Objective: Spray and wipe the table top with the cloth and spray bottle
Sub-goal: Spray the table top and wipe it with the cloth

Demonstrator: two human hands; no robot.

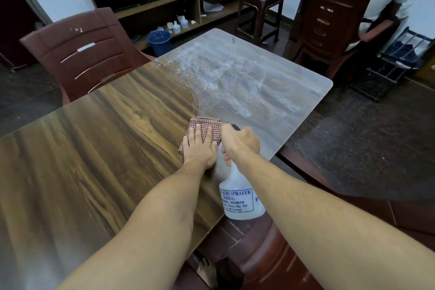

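The wooden table top [94,143] runs from near left to far right. Its far right half [247,73] is wet with whitish spray and smears. A folded red-and-white checked cloth [207,126] lies flat on the table near its right edge. My left hand [200,148] presses flat on the cloth, fingers spread. My right hand [240,142] grips the neck and trigger of a white spray bottle [240,198] with a printed label. The bottle is held above the table's right edge, nozzle pointing at the wet area.
A brown plastic chair [82,54] stands at the far left side and another brown chair [259,254] is under me at the near right. A stool [261,7], stacked chairs [329,23], a blue bucket [159,41] and a black rack [395,66] stand beyond the table.
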